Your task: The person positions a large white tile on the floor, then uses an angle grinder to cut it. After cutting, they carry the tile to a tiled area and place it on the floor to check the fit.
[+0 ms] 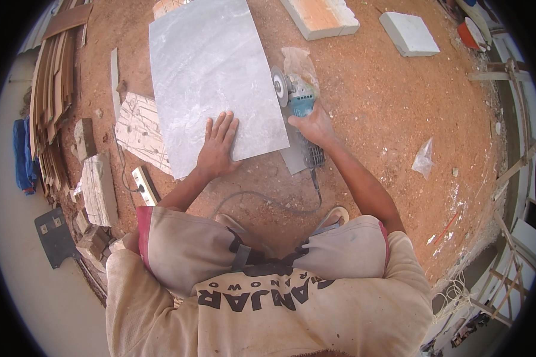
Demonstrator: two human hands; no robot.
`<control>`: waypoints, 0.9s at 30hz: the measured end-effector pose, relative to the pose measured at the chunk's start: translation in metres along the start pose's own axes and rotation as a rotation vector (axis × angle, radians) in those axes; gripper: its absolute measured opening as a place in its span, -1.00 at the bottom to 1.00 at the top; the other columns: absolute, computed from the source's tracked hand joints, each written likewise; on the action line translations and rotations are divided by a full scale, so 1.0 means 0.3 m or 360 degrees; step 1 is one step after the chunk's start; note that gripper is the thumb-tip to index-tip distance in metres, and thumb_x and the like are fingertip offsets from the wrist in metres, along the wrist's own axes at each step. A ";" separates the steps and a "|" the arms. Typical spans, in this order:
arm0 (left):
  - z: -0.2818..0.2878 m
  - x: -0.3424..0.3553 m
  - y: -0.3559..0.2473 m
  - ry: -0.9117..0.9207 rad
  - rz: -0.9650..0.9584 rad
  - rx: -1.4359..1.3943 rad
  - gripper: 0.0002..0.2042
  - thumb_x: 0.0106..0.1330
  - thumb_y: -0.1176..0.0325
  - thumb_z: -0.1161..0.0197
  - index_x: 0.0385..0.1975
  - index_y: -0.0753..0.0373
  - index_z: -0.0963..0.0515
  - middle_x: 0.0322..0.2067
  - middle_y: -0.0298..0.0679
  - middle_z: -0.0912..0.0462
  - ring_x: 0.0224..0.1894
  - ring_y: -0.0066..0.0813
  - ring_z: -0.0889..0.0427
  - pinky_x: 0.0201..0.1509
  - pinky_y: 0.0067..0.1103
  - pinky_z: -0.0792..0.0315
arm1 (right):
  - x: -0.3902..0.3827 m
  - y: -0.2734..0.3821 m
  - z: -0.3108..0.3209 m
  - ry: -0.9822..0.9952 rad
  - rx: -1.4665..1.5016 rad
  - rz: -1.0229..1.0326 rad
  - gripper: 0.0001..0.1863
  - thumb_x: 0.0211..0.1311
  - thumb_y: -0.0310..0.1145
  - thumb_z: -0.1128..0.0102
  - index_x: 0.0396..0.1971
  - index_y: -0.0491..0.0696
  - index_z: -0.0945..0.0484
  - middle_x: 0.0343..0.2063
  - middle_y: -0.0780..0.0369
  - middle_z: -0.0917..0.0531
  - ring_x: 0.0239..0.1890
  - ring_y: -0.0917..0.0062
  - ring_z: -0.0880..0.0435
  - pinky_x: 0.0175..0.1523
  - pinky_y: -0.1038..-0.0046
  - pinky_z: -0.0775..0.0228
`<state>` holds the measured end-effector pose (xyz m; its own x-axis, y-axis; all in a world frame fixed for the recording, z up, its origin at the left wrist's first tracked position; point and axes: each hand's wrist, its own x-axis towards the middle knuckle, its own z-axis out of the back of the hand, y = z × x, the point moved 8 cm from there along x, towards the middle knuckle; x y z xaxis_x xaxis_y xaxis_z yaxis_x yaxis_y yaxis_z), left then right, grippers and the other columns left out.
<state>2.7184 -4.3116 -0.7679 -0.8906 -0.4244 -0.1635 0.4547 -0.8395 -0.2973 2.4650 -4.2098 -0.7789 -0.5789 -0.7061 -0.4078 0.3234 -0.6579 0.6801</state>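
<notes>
One unclenched left hand point(220, 147) is lying flat by the near edge of a grey tile point(214, 71), which is overlapping a pale slab point(139, 129); the right hand point(317, 125) is grasping an angle grinder point(302, 103) at the tile's right edge.

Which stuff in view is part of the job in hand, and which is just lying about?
In use:
- angle grinder, in the right hand
- grey slab, under the left hand

Apparently just lying about:
- white block
- clear plastic scrap
- stacked brown boards

Unclear: power strip.
</notes>
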 end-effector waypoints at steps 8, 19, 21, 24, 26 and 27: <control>0.013 -0.008 -0.003 -0.0060 -0.0044 -0.0010 0.14 -0.05 0.09 -0.58 0.52 0.30 0.00 0.55 0.02 0.08 0.62 -0.03 0.18 0.67 -0.06 0.34 | -0.026 -0.005 0.036 0.0047 0.0329 -0.0101 -0.10 -0.13 -0.11 -0.46 0.19 -0.35 -0.37 0.06 -0.19 -0.62 0.13 0.03 -0.65 0.22 0.19 -0.50; -0.223 -0.251 -0.388 0.0164 -0.0642 -0.0251 -0.13 0.25 0.00 -0.36 0.48 0.27 -0.12 0.46 0.05 -0.15 0.52 0.05 -0.10 0.54 -0.10 -0.10 | -0.137 0.045 0.211 -0.0075 0.0685 0.0178 -0.18 -0.12 -0.12 -0.49 0.12 -0.32 -0.44 -0.02 -0.06 -0.65 0.05 0.20 -0.68 0.13 0.26 -0.54; -0.306 -0.294 -0.455 0.0388 -0.0652 -0.0256 -0.21 0.28 0.04 -0.33 0.43 0.28 -0.20 0.43 0.06 -0.21 0.45 0.06 -0.23 0.46 -0.13 -0.23 | -0.152 0.057 0.207 -0.0016 0.0772 0.0184 -0.19 -0.11 -0.14 -0.50 0.13 -0.32 -0.45 -0.02 -0.03 -0.66 0.04 0.25 -0.68 0.12 0.27 -0.55; -0.398 -0.307 -0.365 0.0659 -0.0179 -0.0367 -0.33 0.27 0.16 -0.31 0.35 0.28 -0.28 0.34 0.05 -0.31 0.34 0.09 -0.36 0.33 -0.18 -0.37 | -0.166 0.073 0.220 0.0070 0.0920 0.0169 -0.22 -0.10 -0.19 -0.49 0.14 -0.29 -0.46 -0.03 0.02 -0.66 0.01 0.31 -0.68 0.10 0.30 -0.56; -0.401 -0.318 -0.375 0.0510 -0.0226 -0.0380 -0.45 0.26 0.24 -0.29 0.24 0.29 -0.37 0.21 0.03 -0.40 0.24 0.10 -0.43 0.25 -0.20 -0.42 | -0.157 0.083 0.215 0.0134 0.1126 0.0239 -0.24 -0.08 -0.23 -0.48 0.15 -0.27 -0.46 -0.04 0.06 -0.67 -0.01 0.34 -0.68 0.08 0.32 -0.56; -0.404 -0.319 -0.380 0.0437 -0.0253 -0.0387 -0.51 0.26 0.28 -0.28 0.18 0.30 -0.42 0.14 0.02 -0.45 0.19 0.10 -0.46 0.22 -0.21 -0.45 | -0.147 0.084 0.230 0.0141 0.1188 0.0274 -0.26 -0.08 -0.24 -0.48 0.13 -0.26 -0.47 -0.05 0.08 -0.67 -0.02 0.37 -0.68 0.07 0.33 -0.56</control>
<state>2.7530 -4.1343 -0.8323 -0.9290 -0.1618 -0.3329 0.3302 -0.7688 -0.5477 2.4470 -4.1773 -0.7018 -0.4940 -0.8215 -0.2849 -0.2055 -0.2081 0.9563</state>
